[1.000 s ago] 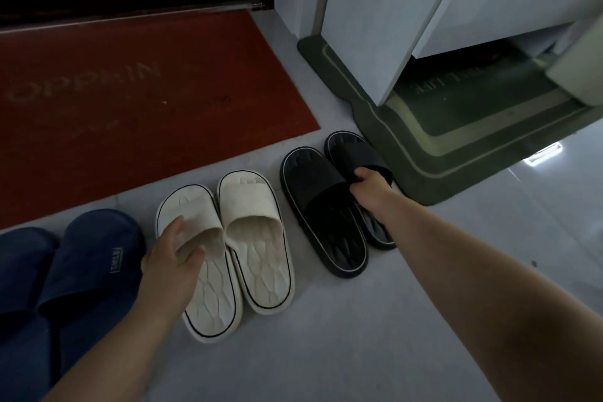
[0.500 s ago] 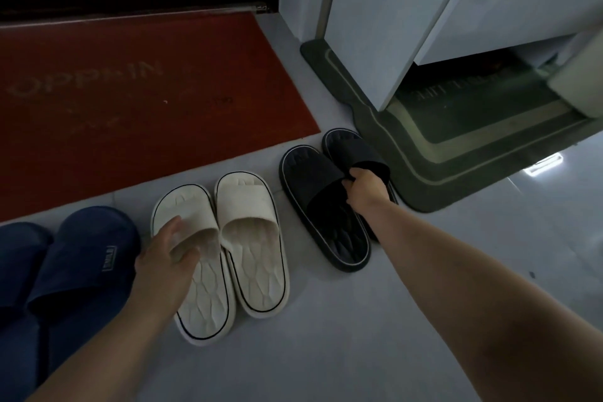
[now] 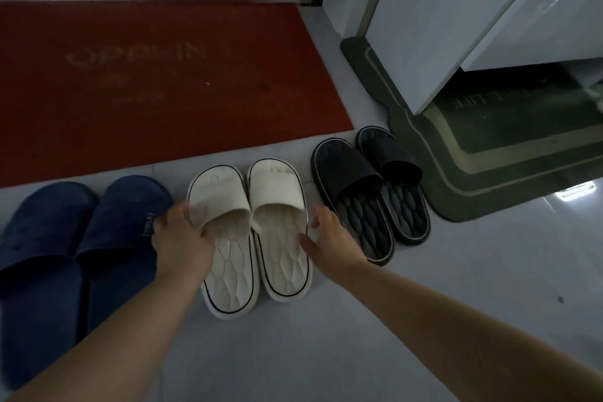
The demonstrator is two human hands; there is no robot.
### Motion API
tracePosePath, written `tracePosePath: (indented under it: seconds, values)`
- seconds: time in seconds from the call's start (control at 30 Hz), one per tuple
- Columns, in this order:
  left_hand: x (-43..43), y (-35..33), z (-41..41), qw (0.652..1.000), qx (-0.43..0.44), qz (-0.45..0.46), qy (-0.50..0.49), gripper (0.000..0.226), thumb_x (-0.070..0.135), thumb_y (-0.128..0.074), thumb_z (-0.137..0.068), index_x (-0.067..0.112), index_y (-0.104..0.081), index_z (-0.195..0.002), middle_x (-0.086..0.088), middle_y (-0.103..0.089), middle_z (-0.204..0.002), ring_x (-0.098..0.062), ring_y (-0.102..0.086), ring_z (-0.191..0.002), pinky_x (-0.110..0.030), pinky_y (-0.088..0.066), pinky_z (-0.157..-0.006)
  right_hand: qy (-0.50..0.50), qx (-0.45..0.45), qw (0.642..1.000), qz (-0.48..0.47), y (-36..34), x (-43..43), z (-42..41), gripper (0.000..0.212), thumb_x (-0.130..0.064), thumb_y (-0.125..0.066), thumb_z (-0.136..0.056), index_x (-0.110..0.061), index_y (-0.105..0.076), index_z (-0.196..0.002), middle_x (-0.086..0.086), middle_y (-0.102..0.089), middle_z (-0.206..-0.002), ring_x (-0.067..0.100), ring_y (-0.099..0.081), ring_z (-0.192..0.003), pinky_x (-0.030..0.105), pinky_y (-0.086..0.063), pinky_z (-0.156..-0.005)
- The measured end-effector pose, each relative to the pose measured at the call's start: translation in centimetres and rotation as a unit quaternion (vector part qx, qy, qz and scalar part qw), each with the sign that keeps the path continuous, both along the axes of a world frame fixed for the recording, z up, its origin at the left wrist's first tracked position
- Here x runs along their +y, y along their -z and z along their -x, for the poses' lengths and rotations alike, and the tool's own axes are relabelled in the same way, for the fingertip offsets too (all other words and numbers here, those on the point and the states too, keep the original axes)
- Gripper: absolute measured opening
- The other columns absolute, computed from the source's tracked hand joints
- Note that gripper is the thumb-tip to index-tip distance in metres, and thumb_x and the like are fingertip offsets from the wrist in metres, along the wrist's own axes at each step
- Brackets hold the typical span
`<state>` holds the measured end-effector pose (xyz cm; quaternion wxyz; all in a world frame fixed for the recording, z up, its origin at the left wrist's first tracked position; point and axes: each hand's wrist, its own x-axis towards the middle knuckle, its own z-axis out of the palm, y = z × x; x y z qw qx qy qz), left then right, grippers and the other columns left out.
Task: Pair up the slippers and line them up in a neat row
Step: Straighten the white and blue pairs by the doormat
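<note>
Our left hand (image 3: 182, 240) grips the left white slipper (image 3: 228, 274) at its strap, thumb tucked in the opening and fingers over the outer side. Our right hand (image 3: 331, 238) is slack with fingers spread, thumb at the outer edge of the right white slipper (image 3: 280, 258), holding nothing.

Head view, items on the grey floor (image 3: 326, 352):
- White slippers, 2. They lie side by side and touching, in the middle of the row. Long axes run away from us, toes toward the red mat (image 3: 163, 81). The left one's heel sits a little nearer us.
- Black slippers, 2: left black slipper (image 3: 355, 206) and right black slipper (image 3: 401, 202). They lie to the right of the white pair, side by side, toes away and leaning left. The right one lies against the green mat (image 3: 489, 173).
- Navy slippers, 2: one (image 3: 42, 238) at far left, the other (image 3: 120, 232) beside our left hand. Toes point away and lean right.
- Total: 6 slippers, 3 pairs, 2 mats.
</note>
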<state>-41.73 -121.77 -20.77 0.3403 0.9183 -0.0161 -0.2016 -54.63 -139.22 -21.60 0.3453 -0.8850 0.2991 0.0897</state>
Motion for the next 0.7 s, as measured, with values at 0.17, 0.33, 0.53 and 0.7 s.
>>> tracePosePath:
  seconds: [0.17,0.33,0.53,0.7]
  values:
    - [1.2,-0.5,-0.3,1.0,0.018,0.022,-0.005,0.035,0.019,-0.056,-0.091,0.005,-0.055,-0.123,-0.014,-0.062,-0.123,-0.031,-0.058,-0.111,-0.036,-0.044,-0.086,0.008,0.076,0.997,0.031,0.7,-1.1,-3.0,0.035,-0.027,-0.039,-0.098,-0.006,-0.049,-0.124,0.017,-0.058,-0.126,0.032,-0.055,-0.115,0.034,-0.043,-0.091]
    - [1.3,-1.1,-1.6,0.999,0.005,0.049,-0.01,0.031,0.016,-0.054,-0.092,0.005,-0.059,-0.12,-0.016,-0.064,-0.121,-0.029,-0.059,-0.109,-0.037,-0.045,-0.091,-0.007,0.074,0.996,0.056,0.2,-1.9,-4.5,0.032,-0.02,-0.034,-0.099,-0.002,-0.055,-0.115,0.021,-0.063,-0.117,0.035,-0.057,-0.109,0.036,-0.045,-0.088]
    - [0.8,-1.1,-1.8,0.999,0.013,0.049,0.009,0.036,0.017,-0.052,-0.093,0.007,-0.054,-0.128,-0.014,-0.059,-0.128,-0.028,-0.055,-0.118,-0.034,-0.041,-0.095,0.013,0.052,0.998,0.035,0.6,-2.1,-4.4,0.028,-0.019,-0.037,-0.097,-0.001,-0.059,-0.103,0.023,-0.066,-0.106,0.037,-0.06,-0.101,0.037,-0.046,-0.082]
    - [0.7,-0.9,-2.2,0.998,0.024,0.05,0.018,0.039,0.016,-0.052,-0.093,0.01,-0.051,-0.131,-0.013,-0.058,-0.131,-0.027,-0.054,-0.12,-0.032,-0.04,-0.092,-0.003,0.025,0.999,0.047,0.3,-1.5,-4.3,0.026,-0.017,-0.038,-0.096,-0.008,-0.053,-0.115,0.017,-0.064,-0.111,0.035,-0.059,-0.102,0.035,-0.046,-0.082]
